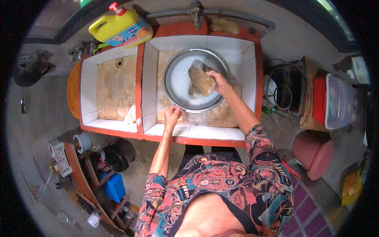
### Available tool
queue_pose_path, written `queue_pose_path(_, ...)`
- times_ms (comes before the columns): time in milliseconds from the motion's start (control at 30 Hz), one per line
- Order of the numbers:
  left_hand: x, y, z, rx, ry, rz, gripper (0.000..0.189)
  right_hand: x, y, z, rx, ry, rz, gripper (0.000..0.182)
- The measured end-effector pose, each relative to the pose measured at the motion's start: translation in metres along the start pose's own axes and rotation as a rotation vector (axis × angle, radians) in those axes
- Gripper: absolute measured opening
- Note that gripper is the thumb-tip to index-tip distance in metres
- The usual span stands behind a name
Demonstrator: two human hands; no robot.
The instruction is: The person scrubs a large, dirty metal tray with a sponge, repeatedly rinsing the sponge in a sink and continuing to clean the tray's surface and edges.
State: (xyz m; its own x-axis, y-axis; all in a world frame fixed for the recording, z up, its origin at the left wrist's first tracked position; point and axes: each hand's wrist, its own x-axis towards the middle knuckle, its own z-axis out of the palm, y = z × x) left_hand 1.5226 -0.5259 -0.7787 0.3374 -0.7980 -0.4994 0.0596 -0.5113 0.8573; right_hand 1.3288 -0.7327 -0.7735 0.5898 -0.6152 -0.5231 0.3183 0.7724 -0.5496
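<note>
My right hand (pixel 219 83) grips a wet brownish cloth or shoe-like item (pixel 201 80) by its right side, over a round metal basin (pixel 226 63). Whitish, sudsy water (pixel 179 74) lies in the basin, and a greyish part of the item hangs at the water. The basin stands in the right compartment of a white-tiled sink with a red rim (pixel 207 141). Near the basin's lower left edge is my left hand (pixel 173 114), its fingers curled, with nothing visible in it.
A yellow detergent jug (pixel 121 28) with a red pump stands at the sink's back left. A metal tap (pixel 196 17) is behind the basin. The left compartment holds a pale cloth (pixel 130 115) and a drain (pixel 119 62). A reddish bucket (pixel 314 154) is at right.
</note>
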Motion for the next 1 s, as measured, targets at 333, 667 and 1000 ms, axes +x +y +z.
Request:
queue_pose_path(333,0.021,0.087,0.014,-0.482,-0.415,-0.148,0.058,-0.066,-0.008,0.068,0.204,-0.198,-0.18,0.038)
queue_pose_path(667,0.033,0.089,0.047,-0.443,-0.291,0.027,0.048,-0.032,0.038,0.051,-0.612,0.189,-0.493,0.049)
queue_pose_path(1000,0.074,0.011,0.025,0.735,0.016,0.418,0.045,0.02,0.048,0.023,-1.619,0.582,-0.404,0.065)
